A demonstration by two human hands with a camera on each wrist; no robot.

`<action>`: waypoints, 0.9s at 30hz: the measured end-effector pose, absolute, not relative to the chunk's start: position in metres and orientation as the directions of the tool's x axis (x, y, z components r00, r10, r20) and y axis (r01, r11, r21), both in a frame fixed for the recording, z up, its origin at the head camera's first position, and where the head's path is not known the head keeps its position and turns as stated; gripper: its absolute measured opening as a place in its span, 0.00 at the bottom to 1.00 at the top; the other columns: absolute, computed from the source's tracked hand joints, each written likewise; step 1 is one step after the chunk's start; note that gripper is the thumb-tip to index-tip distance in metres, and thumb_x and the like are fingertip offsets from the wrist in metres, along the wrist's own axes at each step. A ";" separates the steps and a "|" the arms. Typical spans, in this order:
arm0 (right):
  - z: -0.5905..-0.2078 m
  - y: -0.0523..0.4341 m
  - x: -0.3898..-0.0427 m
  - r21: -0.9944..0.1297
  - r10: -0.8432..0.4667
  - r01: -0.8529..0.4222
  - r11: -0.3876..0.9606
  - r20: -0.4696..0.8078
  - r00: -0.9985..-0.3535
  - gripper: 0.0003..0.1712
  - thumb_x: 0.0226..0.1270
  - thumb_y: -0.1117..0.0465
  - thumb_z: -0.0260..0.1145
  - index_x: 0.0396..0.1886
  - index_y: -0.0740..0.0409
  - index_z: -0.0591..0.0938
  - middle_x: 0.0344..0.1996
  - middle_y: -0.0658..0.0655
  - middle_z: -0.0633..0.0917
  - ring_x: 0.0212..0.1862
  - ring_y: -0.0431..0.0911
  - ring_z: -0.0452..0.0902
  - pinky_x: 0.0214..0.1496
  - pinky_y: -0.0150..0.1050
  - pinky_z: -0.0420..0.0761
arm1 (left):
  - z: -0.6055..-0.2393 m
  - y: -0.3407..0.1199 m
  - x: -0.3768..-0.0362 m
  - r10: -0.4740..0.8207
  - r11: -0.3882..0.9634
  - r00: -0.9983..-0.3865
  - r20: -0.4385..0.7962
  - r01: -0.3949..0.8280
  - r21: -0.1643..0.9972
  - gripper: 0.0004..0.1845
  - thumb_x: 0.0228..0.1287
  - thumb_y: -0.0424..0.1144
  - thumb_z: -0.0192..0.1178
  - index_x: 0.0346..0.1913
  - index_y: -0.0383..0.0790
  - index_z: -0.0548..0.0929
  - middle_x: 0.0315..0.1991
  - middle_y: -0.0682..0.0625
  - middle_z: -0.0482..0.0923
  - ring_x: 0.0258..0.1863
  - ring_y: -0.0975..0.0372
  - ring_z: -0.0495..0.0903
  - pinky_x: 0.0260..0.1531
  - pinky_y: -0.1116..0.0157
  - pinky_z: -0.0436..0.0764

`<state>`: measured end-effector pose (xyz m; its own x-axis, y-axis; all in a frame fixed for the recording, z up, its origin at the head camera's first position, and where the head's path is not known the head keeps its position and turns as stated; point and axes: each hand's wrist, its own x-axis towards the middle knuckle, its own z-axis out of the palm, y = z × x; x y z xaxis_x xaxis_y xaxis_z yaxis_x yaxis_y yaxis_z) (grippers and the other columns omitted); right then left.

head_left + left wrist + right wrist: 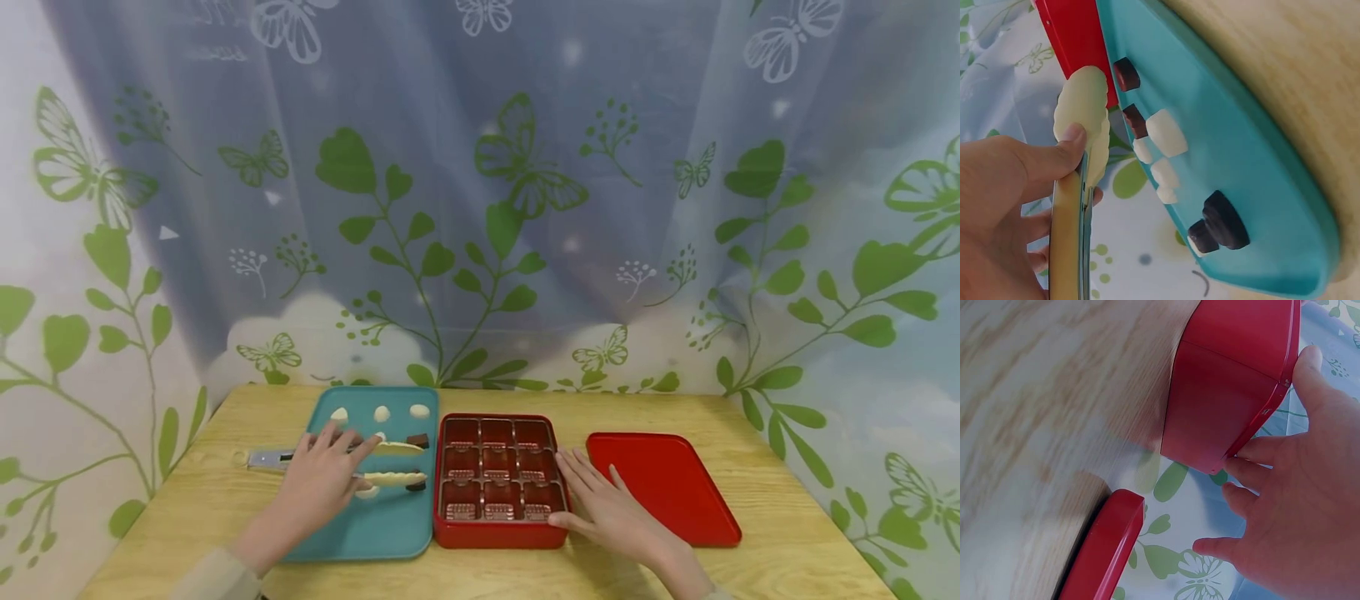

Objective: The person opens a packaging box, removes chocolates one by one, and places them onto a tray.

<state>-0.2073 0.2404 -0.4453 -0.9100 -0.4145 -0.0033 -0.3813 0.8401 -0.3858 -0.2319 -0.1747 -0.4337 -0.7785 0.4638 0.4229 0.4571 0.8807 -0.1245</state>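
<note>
Left hand clamps the tongs, lying lengthwise toward frame right over the teal tray. Right hand rests flat, fingers straight, against the red box, lower centre.

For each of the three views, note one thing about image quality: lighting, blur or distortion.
Head view: soft, even light, faint shadows under the left hand; the table edges splay out, wide-angle. Left wrist view: the tongs and thumb loom large and soft, the teal tray looks sharper. Right wrist view: tabletop grain is smeared, the red box shows a dull sheen.
</note>
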 end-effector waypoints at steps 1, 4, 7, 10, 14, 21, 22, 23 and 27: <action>-0.445 0.240 -0.207 -0.387 -0.414 -0.380 0.840 -0.004 -0.910 0.53 0.70 0.33 0.60 0.82 0.60 0.54 0.80 0.61 0.56 0.80 0.61 0.46 0.74 0.73 0.43 | -0.435 -0.176 -0.231 0.461 0.882 -0.777 0.429 0.457 -0.120 0.33 0.48 0.48 0.79 0.61 0.49 0.85 0.46 0.52 0.82 0.47 0.51 0.74 0.39 0.50 0.76; -0.445 0.241 -0.207 -0.393 -0.413 -0.377 0.839 -0.007 -0.911 0.54 0.70 0.32 0.59 0.82 0.60 0.54 0.80 0.62 0.55 0.80 0.61 0.46 0.74 0.73 0.43 | -0.437 -0.177 -0.228 0.439 0.891 -0.781 0.444 0.443 -0.101 0.32 0.51 0.50 0.77 0.62 0.50 0.84 0.46 0.52 0.83 0.47 0.52 0.75 0.39 0.49 0.77; -0.445 0.241 -0.207 -0.396 -0.411 -0.374 0.838 -0.010 -0.912 0.54 0.69 0.31 0.59 0.82 0.59 0.54 0.80 0.61 0.55 0.80 0.61 0.45 0.74 0.73 0.43 | -0.439 -0.180 -0.226 0.398 0.907 -0.796 0.457 0.417 -0.063 0.32 0.53 0.51 0.76 0.63 0.49 0.84 0.46 0.52 0.83 0.48 0.50 0.76 0.40 0.47 0.78; -0.445 0.241 -0.207 -0.395 -0.413 -0.377 0.838 -0.006 -0.911 0.54 0.69 0.31 0.58 0.82 0.59 0.54 0.80 0.61 0.55 0.80 0.61 0.45 0.74 0.73 0.43 | -0.440 -0.185 -0.223 0.344 0.926 -0.820 0.457 0.378 -0.020 0.32 0.55 0.52 0.75 0.64 0.47 0.83 0.48 0.50 0.84 0.48 0.48 0.77 0.39 0.45 0.78; -0.445 0.241 -0.207 -0.387 -0.418 -0.387 0.837 0.006 -0.908 0.54 0.70 0.32 0.58 0.82 0.60 0.54 0.80 0.61 0.55 0.80 0.61 0.46 0.74 0.73 0.43 | -0.442 -0.196 -0.222 0.254 0.948 -0.864 0.434 0.311 0.065 0.34 0.56 0.52 0.75 0.65 0.43 0.81 0.50 0.44 0.83 0.49 0.44 0.77 0.36 0.43 0.79; -0.444 0.241 -0.208 -0.396 -0.410 -0.378 0.837 0.005 -0.912 0.53 0.70 0.33 0.59 0.82 0.59 0.54 0.80 0.62 0.56 0.80 0.61 0.46 0.74 0.73 0.42 | -0.445 -0.234 -0.232 0.062 0.962 -0.944 0.324 0.143 0.232 0.38 0.63 0.49 0.70 0.68 0.27 0.72 0.55 0.28 0.77 0.54 0.29 0.72 0.42 0.32 0.77; -0.444 0.240 -0.208 -0.399 -0.409 -0.377 0.836 0.004 -0.912 0.53 0.70 0.33 0.59 0.82 0.59 0.54 0.80 0.62 0.55 0.80 0.61 0.46 0.74 0.73 0.42 | -0.447 -0.240 -0.234 0.044 0.964 -0.948 0.316 0.124 0.237 0.38 0.64 0.48 0.69 0.67 0.23 0.72 0.55 0.26 0.76 0.54 0.27 0.71 0.45 0.32 0.76; -0.445 0.240 -0.208 -0.401 -0.409 -0.375 0.836 0.001 -0.913 0.53 0.70 0.33 0.60 0.82 0.59 0.54 0.80 0.62 0.55 0.80 0.61 0.45 0.74 0.73 0.42 | -0.448 -0.247 -0.236 0.021 0.965 -0.952 0.306 0.099 0.242 0.38 0.65 0.48 0.68 0.66 0.21 0.71 0.55 0.23 0.75 0.54 0.26 0.71 0.47 0.32 0.75; -0.445 0.241 -0.208 -0.404 -0.413 -0.375 0.834 -0.006 -0.911 0.53 0.71 0.34 0.59 0.82 0.59 0.54 0.80 0.61 0.54 0.80 0.61 0.45 0.74 0.73 0.41 | -0.454 -0.269 -0.241 -0.060 0.966 -0.966 0.251 0.007 0.258 0.39 0.69 0.49 0.63 0.62 0.12 0.68 0.53 0.17 0.71 0.51 0.23 0.70 0.49 0.32 0.74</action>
<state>-0.2075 0.2405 -0.4452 -0.9108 -0.4128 -0.0061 -0.3754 0.8343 -0.4037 -0.2414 -0.2691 -0.4545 -0.9661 -0.0601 0.2510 0.0069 0.9661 0.2580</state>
